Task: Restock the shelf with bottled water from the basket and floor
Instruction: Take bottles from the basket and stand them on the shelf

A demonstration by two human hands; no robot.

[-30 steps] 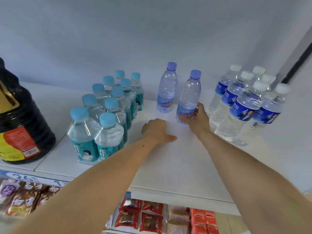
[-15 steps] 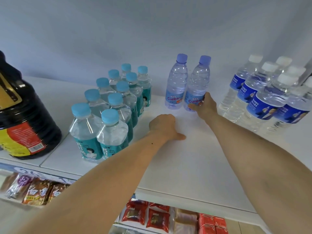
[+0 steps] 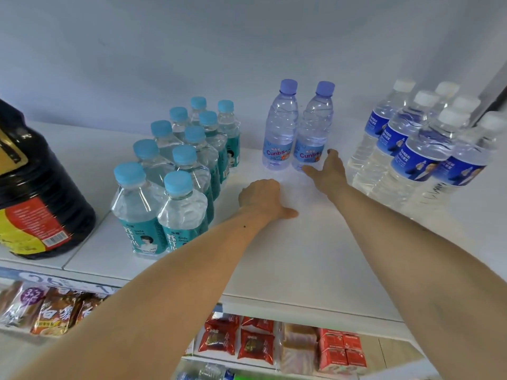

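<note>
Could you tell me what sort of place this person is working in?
Most likely a small shop: a white shelf holds grouped bottled drinks, such as the teal-label soda bottles, with packaged snacks on the shelf below and a price strip along the edge.

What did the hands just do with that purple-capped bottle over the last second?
The right hand pushed the right purple-capped bottle back across the shelf until it stood beside the other purple-capped bottle, then opened; now only its fingertips are at the bottle's base. The left hand stayed flat on the shelf. The teal-capped bottles, white-capped bottles and dark jug did not move.
</note>
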